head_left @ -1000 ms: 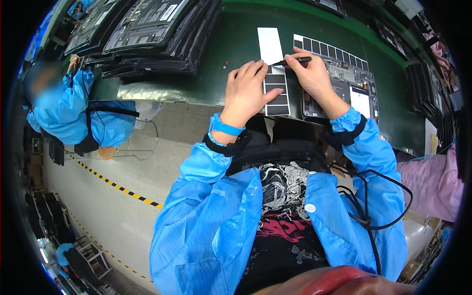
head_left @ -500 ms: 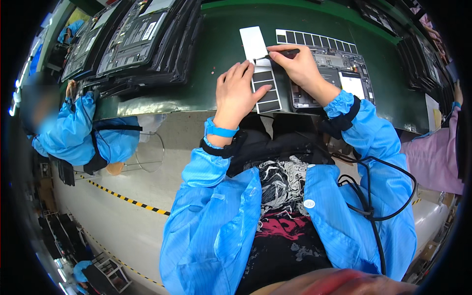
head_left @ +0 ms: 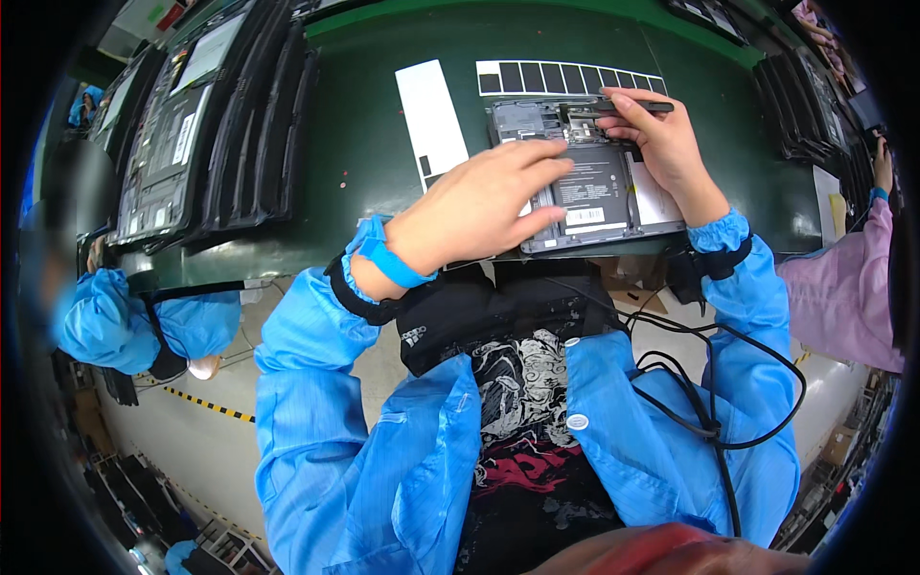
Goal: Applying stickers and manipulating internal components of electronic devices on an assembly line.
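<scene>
An opened tablet-like device [head_left: 589,182] lies on the green bench, its battery and circuit board exposed. Black tweezers [head_left: 655,104] are pinched in my right hand [head_left: 666,144], their tips down at the device's upper board area. Whether the tips carry a small piece is too fine to see. My left hand [head_left: 479,199] is open over the device's left part, fingers stretched toward its middle. Partly under that hand is a white sheet [head_left: 428,107] with black pads at its lower end. Above the device lies a white strip with several black rectangular pads [head_left: 575,79].
Opened devices stand stacked at the left [head_left: 216,115] and right [head_left: 795,105] of the bench [head_left: 364,115]. A person in blue sleeves [head_left: 105,321] sits at left; a pink sleeve [head_left: 843,297] shows at right. A black cable [head_left: 721,436] loops beside my right arm.
My right hand has carried the tweezers from the white sheet to the device. The left hand has left the sheet's pads and moved over the device. The whole view has shifted.
</scene>
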### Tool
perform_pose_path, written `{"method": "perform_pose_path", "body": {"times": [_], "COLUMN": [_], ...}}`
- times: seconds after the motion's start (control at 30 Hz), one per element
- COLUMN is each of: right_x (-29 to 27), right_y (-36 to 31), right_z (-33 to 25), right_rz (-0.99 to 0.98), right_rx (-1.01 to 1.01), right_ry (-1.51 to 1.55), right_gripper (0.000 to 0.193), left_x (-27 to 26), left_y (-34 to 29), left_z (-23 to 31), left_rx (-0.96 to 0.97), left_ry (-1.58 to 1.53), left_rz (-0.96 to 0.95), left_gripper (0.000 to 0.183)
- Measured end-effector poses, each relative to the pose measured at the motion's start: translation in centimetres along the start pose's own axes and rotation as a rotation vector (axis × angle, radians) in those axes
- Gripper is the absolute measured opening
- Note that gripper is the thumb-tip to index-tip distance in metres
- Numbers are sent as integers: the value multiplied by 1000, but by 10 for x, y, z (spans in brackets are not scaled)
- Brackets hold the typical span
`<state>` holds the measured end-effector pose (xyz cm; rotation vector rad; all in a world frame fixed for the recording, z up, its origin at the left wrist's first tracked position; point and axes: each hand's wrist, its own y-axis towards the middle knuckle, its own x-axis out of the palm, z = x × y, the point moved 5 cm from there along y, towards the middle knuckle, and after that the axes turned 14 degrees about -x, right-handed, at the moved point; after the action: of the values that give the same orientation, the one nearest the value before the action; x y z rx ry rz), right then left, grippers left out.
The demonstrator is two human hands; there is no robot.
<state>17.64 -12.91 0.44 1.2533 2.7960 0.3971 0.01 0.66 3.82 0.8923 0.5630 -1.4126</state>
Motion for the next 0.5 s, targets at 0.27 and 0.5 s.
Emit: {"method": "perform_pose_path", "body": {"times": [0.27,0.5], "right_x": [-1,-2], "right_y": [-2,0], "right_z": [3,5], "right_rz": [-114,-11], "right_rx": [68,106], "right_ry": [18,-2], "right_gripper": [28,25], "left_x": [17,16], "left_y": [6,6], "left_z": [0,-2], "left_rx": [22,-26], "left_ry": [112,82], "left_rz": [-89,-73], "left_gripper": [49,50]}}
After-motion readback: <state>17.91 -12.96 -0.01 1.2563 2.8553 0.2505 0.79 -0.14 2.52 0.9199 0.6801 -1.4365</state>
